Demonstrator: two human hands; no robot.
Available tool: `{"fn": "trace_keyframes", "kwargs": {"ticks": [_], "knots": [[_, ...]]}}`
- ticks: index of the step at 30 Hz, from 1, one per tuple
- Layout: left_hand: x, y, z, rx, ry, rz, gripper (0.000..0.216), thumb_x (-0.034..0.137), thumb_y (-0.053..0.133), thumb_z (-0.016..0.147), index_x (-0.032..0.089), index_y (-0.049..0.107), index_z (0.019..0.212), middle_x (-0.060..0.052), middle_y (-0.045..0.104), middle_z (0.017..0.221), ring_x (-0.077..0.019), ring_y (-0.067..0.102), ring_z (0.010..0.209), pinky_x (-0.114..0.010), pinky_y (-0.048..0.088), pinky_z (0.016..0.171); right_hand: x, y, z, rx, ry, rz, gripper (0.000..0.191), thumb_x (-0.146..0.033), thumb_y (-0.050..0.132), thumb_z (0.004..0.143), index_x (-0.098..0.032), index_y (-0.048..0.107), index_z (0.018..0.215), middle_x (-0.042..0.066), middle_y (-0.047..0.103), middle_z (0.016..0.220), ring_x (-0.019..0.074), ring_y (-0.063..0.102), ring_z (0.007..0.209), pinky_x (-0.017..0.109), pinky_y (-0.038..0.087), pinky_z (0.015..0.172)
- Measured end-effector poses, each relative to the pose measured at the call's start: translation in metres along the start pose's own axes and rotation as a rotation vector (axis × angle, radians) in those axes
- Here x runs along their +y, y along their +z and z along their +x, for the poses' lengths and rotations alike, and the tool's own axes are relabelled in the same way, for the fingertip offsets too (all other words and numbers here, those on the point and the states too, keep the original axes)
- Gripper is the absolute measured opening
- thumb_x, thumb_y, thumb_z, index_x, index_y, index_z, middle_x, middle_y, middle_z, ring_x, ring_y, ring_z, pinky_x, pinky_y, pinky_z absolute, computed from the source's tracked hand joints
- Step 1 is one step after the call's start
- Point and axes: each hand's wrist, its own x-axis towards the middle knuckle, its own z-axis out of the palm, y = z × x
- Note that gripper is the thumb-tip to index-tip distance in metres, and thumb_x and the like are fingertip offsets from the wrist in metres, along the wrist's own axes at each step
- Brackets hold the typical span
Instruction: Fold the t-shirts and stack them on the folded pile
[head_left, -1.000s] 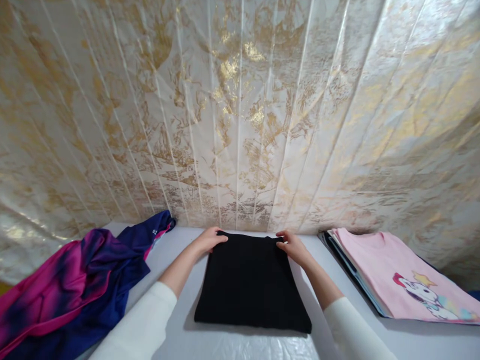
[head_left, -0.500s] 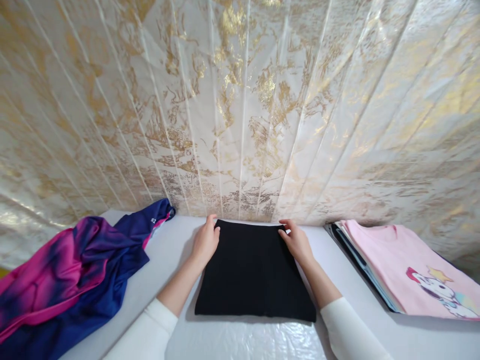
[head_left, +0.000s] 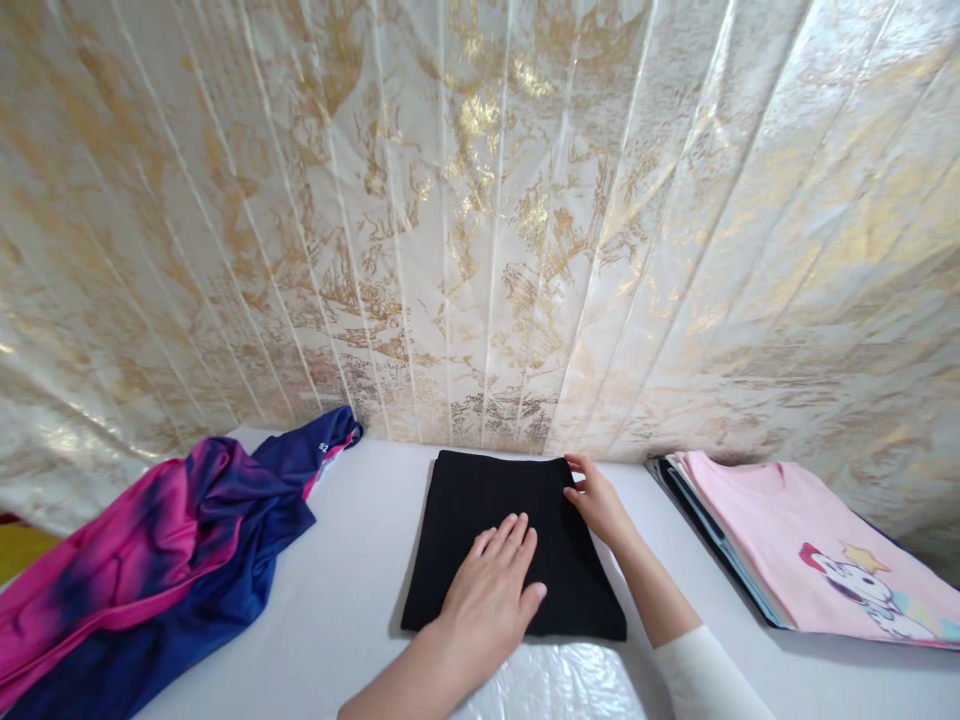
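The folded black garment [head_left: 487, 500] lay flat on the white table [head_left: 352, 560], close to the gold-patterned wall. The left hand [head_left: 491, 590] rested palm-down on it, fingers spread and gripping nothing. The right hand [head_left: 596, 500] pinched its far right corner. A pink-and-navy garment [head_left: 157, 550] lay well left, a pink shirt stack [head_left: 795, 550] right

I count one folded black knit garment [head_left: 465, 500] and one crumpled pink-and-navy sports jersey [head_left: 150, 560]. Two hands are in my view: one left hand [head_left: 491, 595] and one right hand [head_left: 598, 500]. There is one stack of folded clothes [head_left: 701, 525], topped by one pink cartoon-print T-shirt [head_left: 780, 530]; I cannot count the layers under it. One white tabletop [head_left: 352, 560], one gold-and-white crinkled backdrop [head_left: 480, 200].
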Motion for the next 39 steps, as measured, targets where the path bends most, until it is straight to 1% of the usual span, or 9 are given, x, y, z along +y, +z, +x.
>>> {"fn": "trace_keyframes", "kwargs": {"ticks": [5,10,12,16,21,26,31,36,39], "knots": [[-0.002,0.005,0.001,0.043,-0.023,0.022,0.052,0.043,0.035,0.098,0.016,0.037,0.143,-0.010,0.028,0.151,-0.0261,0.024,0.140,-0.047,0.025,0.112,0.000,0.002,0.003,0.045,0.005,0.005,0.043,-0.020,0.050,0.067,-0.019,0.054,0.110,0.009,0.063,0.112,0.0174,0.063,0.076,0.037,0.051,0.079],[-0.001,0.000,0.001,0.028,-0.040,0.024,0.051,0.042,0.037,0.098,0.016,0.039,0.142,-0.011,0.029,0.151,-0.0253,0.025,0.140,-0.046,0.024,0.112,-0.007,-0.018,-0.014,0.050,-0.019,0.026,0.039,-0.031,0.049,0.072,-0.021,0.054,0.109,0.011,0.054,0.123,0.0220,0.061,0.099,0.034,0.052,0.077],[-0.003,-0.010,0.002,0.013,0.006,0.016,0.047,0.037,0.036,0.099,0.016,0.040,0.141,-0.009,0.029,0.151,-0.0230,0.024,0.140,-0.045,0.023,0.113,-0.008,-0.030,-0.031,0.023,0.002,0.013,0.038,-0.036,0.048,0.074,-0.021,0.055,0.108,0.011,0.058,0.117,0.0216,0.063,0.092,0.035,0.052,0.075],[-0.008,-0.032,0.003,-0.040,0.085,0.009,0.045,0.024,0.035,0.097,0.015,0.037,0.142,-0.007,0.028,0.152,-0.0189,0.021,0.141,-0.042,0.023,0.113,-0.010,-0.046,-0.071,-0.087,0.092,-0.049,0.036,-0.042,0.047,0.077,-0.022,0.056,0.106,0.005,0.067,0.087,0.0196,0.064,0.071,0.033,0.049,0.067],[0.000,-0.022,0.005,-0.103,0.181,-0.069,0.047,0.032,0.034,0.099,0.016,0.033,0.144,-0.006,0.026,0.153,-0.0175,0.018,0.142,-0.040,0.021,0.114,-0.022,-0.045,-0.091,-0.218,0.160,-0.093,0.036,-0.046,0.046,0.079,-0.023,0.054,0.105,-0.002,0.062,0.066,0.0177,0.059,0.058,0.030,0.043,0.057],[0.004,-0.003,0.006,-0.123,0.173,-0.095,0.051,0.038,0.029,0.101,0.017,0.027,0.147,-0.006,0.017,0.155,-0.0187,0.014,0.143,-0.043,0.019,0.114,-0.019,-0.039,-0.087,-0.240,0.186,0.002,0.036,-0.041,0.047,0.077,-0.023,0.049,0.108,-0.005,0.057,0.067,0.0134,0.053,0.049,0.025,0.039,0.043],[0.000,-0.008,0.012,-0.164,0.183,-0.110,0.053,0.039,0.030,0.100,0.014,0.025,0.147,-0.009,0.016,0.155,-0.0188,0.011,0.143,-0.042,0.017,0.114,-0.010,-0.039,-0.077,-0.289,0.299,0.138,0.033,-0.038,0.050,0.077,-0.023,0.047,0.107,-0.007,0.054,0.061,0.0130,0.054,0.044,0.022,0.039,0.036],[0.002,-0.002,0.033,-0.139,0.179,-0.101,0.062,0.047,0.032,0.098,0.013,0.021,0.148,-0.010,0.013,0.156,-0.0214,0.008,0.143,-0.041,0.014,0.115,-0.015,-0.039,-0.035,-0.217,0.452,0.458,0.031,-0.029,0.055,0.077,-0.021,0.049,0.106,0.004,0.065,0.086,0.0142,0.064,0.060,0.022,0.047,0.042],[0.004,0.008,0.039,-0.113,0.171,-0.104,0.073,0.058,0.031,0.095,0.011,0.014,0.150,-0.011,0.006,0.156,-0.0232,0.004,0.144,-0.042,0.012,0.116,-0.012,-0.033,-0.010,-0.223,0.471,0.500,0.030,-0.026,0.061,0.073,-0.019,0.051,0.100,0.002,0.064,0.078,0.0103,0.058,0.050,0.018,0.039,0.037]]}}
